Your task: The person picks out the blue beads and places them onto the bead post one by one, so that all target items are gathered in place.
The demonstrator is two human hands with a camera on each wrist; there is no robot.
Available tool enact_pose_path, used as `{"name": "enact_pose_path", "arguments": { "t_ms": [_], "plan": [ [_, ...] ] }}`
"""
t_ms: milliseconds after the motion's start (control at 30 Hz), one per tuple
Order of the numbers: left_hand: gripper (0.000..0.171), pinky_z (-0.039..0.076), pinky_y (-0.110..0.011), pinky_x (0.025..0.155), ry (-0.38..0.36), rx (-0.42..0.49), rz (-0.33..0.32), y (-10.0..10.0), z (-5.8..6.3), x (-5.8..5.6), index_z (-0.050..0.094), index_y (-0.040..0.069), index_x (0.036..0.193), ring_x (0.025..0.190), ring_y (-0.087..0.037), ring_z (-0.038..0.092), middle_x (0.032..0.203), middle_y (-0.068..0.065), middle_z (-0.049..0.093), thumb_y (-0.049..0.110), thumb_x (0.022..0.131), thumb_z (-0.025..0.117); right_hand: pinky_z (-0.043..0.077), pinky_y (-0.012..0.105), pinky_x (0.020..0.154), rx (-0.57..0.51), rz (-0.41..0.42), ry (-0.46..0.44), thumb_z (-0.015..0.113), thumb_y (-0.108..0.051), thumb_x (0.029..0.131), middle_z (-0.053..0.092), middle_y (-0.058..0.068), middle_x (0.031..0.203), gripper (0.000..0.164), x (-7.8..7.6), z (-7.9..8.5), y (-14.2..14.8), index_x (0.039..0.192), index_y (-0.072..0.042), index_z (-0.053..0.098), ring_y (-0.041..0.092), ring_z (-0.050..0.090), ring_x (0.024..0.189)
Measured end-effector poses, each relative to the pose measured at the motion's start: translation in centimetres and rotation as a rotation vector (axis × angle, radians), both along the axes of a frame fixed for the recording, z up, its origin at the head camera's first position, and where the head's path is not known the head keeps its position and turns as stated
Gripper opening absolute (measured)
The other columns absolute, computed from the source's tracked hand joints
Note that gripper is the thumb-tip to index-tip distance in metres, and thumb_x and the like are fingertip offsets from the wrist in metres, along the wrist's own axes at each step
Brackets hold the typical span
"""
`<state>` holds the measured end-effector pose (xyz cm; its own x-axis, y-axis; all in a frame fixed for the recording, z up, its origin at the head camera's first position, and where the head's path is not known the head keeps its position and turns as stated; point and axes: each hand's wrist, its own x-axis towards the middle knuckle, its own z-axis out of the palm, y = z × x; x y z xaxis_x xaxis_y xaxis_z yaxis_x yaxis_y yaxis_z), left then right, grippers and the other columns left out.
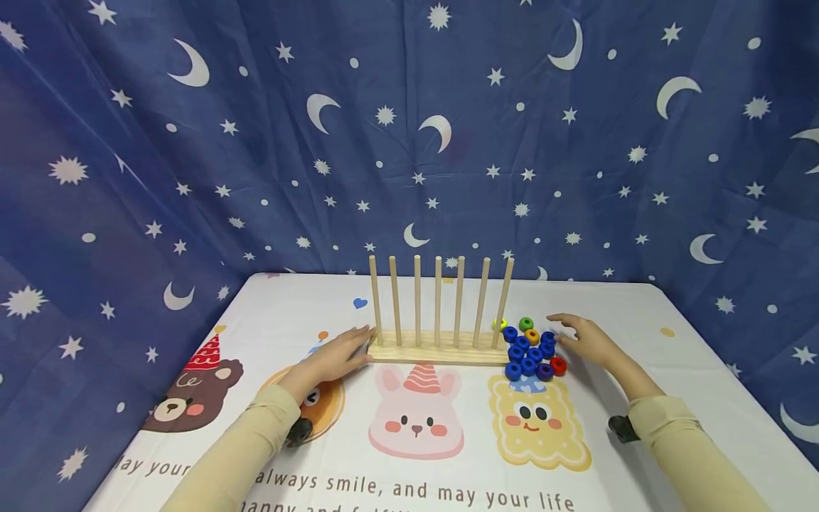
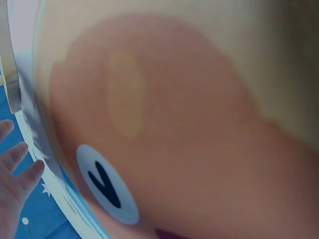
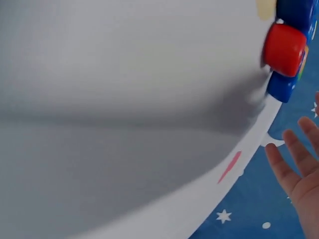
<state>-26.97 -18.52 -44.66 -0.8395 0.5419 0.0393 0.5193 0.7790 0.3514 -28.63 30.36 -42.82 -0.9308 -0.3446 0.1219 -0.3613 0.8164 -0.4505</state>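
Observation:
A wooden rack (image 1: 441, 358) with a row of several upright bare pegs stands mid-table. My left hand (image 1: 329, 360) is at the rack's left end, fingers extended, fingertips at the wood; whether they touch it I cannot tell. In the left wrist view the left hand (image 2: 11, 196) shows spread fingers. Several ring beads lie loose at the rack's right end: mostly blue beads (image 1: 514, 376), plus a red bead (image 1: 559, 372), a purple bead, an orange bead, a green bead (image 1: 526, 329) and a partly hidden yellow one. Just right of them is my right hand (image 1: 587, 343), fingers loosely extended, holding nothing.
A white tablecloth (image 1: 614, 462) with printed cartoon animals and lettering covers the table. Behind and at both sides hangs a blue curtain (image 1: 384, 185) with moons and stars. A dark device (image 1: 622, 429) sits at the right wrist, another (image 1: 298, 432) at the left.

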Motion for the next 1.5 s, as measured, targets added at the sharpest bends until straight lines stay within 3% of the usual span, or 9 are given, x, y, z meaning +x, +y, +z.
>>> {"name": "enact_pose_path", "arguments": {
  "t_ms": [433, 667, 933, 1133, 1500],
  "plan": [
    [0.054, 0.031, -0.054, 0.109, -0.048, -0.024, -0.023, 1.0, 0.3, -0.5, 0.041, -0.002, 0.14, 0.134, -0.044, 0.035, 0.15, -0.02, 0.033, 0.027, 0.096, 0.052, 0.048, 0.057, 0.088, -0.039, 0.046, -0.043, 0.059, 0.008, 0.083, 0.052, 0.036, 0.125, 0.04, -0.9, -1.2, 0.9, 0.123, 0.012, 0.052, 0.053, 0.056, 0.107],
    [0.051, 0.03, -0.063, 0.105, -0.07, -0.004, 0.001, 0.9, 0.3, -0.3, 0.042, -0.003, 0.139, 0.132, -0.048, 0.035, 0.148, -0.021, 0.034, 0.022, 0.096, 0.053, 0.049, 0.056, 0.088, -0.035, 0.115, -0.05, 0.058, 0.011, 0.081, 0.056, 0.035, 0.12, 0.039, -1.5, -1.9, 0.4, 0.12, 0.013, 0.054, 0.051, 0.057, 0.106],
    [0.052, 0.028, -0.067, 0.104, -0.08, 0.013, 0.004, 1.3, -0.1, -0.5, 0.042, -0.002, 0.14, 0.132, -0.05, 0.033, 0.149, -0.02, 0.032, 0.022, 0.095, 0.054, 0.05, 0.053, 0.087, 0.026, 0.106, -0.037, 0.057, 0.012, 0.079, 0.06, 0.032, 0.114, 0.037, -1.2, -1.9, 0.1, 0.116, 0.012, 0.057, 0.047, 0.059, 0.105],
    [0.052, 0.027, -0.065, 0.106, -0.091, 0.021, 0.038, 1.3, -0.1, -0.5, 0.042, 0.0, 0.14, 0.133, -0.048, 0.033, 0.15, -0.018, 0.032, 0.022, 0.094, 0.055, 0.051, 0.053, 0.084, 0.017, 0.127, 0.0, 0.059, 0.012, 0.078, 0.062, 0.032, 0.109, 0.033, -1.3, -1.9, 0.0, 0.111, 0.014, 0.059, 0.046, 0.061, 0.101],
    [0.052, 0.027, -0.066, 0.105, -0.077, 0.027, 0.033, 1.5, -0.3, -0.4, 0.043, 0.0, 0.139, 0.132, -0.049, 0.035, 0.149, -0.019, 0.033, 0.023, 0.094, 0.055, 0.054, 0.05, 0.078, 0.023, 0.077, 0.034, 0.063, 0.01, 0.076, 0.066, 0.027, 0.095, 0.028, -1.2, -2.0, 0.2, 0.104, 0.013, 0.061, 0.039, 0.065, 0.087]
  ]
}}
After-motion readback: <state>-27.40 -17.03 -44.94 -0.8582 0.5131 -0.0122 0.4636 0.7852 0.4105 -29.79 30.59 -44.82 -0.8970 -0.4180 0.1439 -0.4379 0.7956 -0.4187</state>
